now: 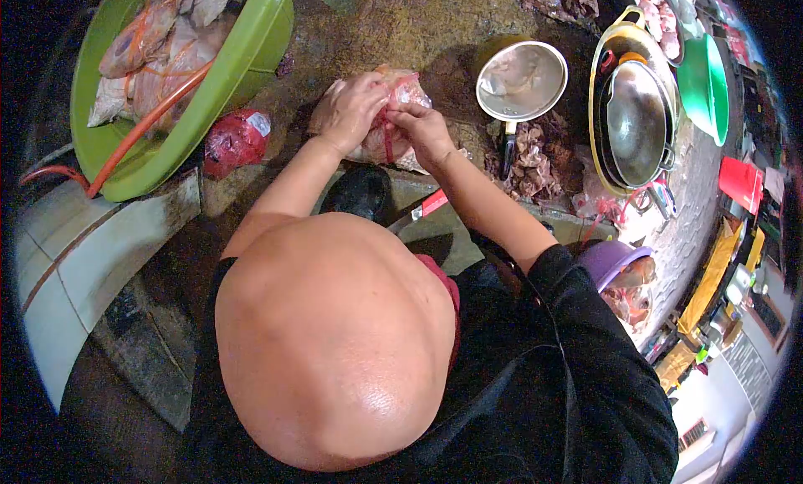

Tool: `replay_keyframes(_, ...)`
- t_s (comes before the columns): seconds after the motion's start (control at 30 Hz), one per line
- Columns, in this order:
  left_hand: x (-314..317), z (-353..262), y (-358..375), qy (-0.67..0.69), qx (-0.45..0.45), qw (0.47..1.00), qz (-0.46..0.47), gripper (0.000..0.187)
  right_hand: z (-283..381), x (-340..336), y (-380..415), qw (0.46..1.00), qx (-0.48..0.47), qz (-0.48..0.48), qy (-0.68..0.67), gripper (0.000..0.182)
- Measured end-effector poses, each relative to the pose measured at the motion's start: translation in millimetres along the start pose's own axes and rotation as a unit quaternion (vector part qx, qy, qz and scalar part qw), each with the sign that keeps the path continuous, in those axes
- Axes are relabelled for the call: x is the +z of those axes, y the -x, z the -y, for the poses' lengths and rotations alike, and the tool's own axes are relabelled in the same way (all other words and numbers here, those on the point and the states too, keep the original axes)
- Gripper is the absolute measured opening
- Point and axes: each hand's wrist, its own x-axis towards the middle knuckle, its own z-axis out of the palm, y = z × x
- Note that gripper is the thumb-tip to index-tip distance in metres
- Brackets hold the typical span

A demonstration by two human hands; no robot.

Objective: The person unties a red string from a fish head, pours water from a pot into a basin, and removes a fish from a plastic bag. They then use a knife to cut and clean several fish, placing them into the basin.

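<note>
A pale, meat-like bundle (410, 87) in thin plastic lies on the wet worktop, with red string (389, 141) running across it. My left hand (355, 107) rests over its near-left side, fingertips closed together at the string on top. From the right, my right hand (425, 134) pinches the same red string, its fingers meeting close to my left fingertips. Both hands partly cover the bundle, so the knot, if any, is hidden. Left of the bundle sits a ball of red plastic string (238, 141). Below it lies a red-handled knife (431, 204), partly covered.
A green tub (272, 49) of tied bundles stands at left, an orange hose (146, 128) over its rim. Right are a saucepan (523, 78), brownish scraps (535, 162), a large wok (636, 120) and a purple basin (615, 262). My head and shoulders fill the foreground.
</note>
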Motion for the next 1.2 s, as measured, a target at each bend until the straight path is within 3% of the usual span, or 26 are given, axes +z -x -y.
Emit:
replay_keyframes(0.13,2.0,2.3,-2.0,0.031,0.058,0.998,0.000,0.016,-10.9,5.5,-10.3,0.998,-0.003,-0.019,0.059,0.010)
replay_keyframes(0.2,3.1,2.5,-0.5,0.098,-0.033,0.991,0.085,0.018,-11.9,2.7,-14.6,0.995,0.004,-0.023,0.098,0.009)
replay_keyframes(0.33,-2.6,-5.7,0.5,0.199,-0.119,0.968,0.101,0.018,-1.8,7.0,-8.9,0.986,-0.008,-0.007,0.165,0.008)
replay_keyframes(0.43,-4.3,-1.2,3.0,0.117,-0.085,0.986,0.080,0.018,-13.5,5.5,-14.7,0.993,-0.042,0.002,0.112,0.008)
replay_keyframes(0.5,4.8,7.0,11.0,0.245,-0.118,0.959,0.082,0.018,-20.2,1.6,-17.9,0.993,-0.047,0.007,0.104,0.008)
replay_keyframes(0.6,4.9,5.8,18.4,0.296,-0.149,0.940,0.080,0.019,-23.2,-1.3,-23.0,0.995,-0.045,-0.007,0.090,0.010)
replay_keyframes(0.77,6.3,1.1,21.7,0.257,-0.159,0.949,0.088,0.016,-9.7,3.2,-16.0,0.998,0.017,-0.022,0.052,0.016)
replay_keyframes(0.83,7.1,-2.2,20.2,0.227,-0.158,0.955,0.104,0.014,-30.8,-8.7,-38.2,0.974,-0.058,-0.063,0.211,0.022)
replay_keyframes(1.07,20.2,2.0,16.4,0.242,-0.219,0.940,0.098,0.013,-4.0,-2.5,-15.2,0.962,-0.082,-0.044,0.258,0.030)
replay_keyframes(1.13,16.2,0.6,11.3,0.236,-0.231,0.937,0.117,0.013,7.7,5.1,1.4,0.874,-0.240,-0.069,0.417,0.037)
replay_keyframes(1.17,14.5,-0.2,8.9,0.226,-0.247,0.931,0.147,0.013,7.4,5.5,1.8,0.874,-0.239,-0.069,0.418,0.037)
replay_keyframes(1.2,15.2,-0.2,8.3,0.215,-0.262,0.924,0.178,0.013,7.7,7.5,3.2,0.830,-0.329,-0.074,0.445,0.041)
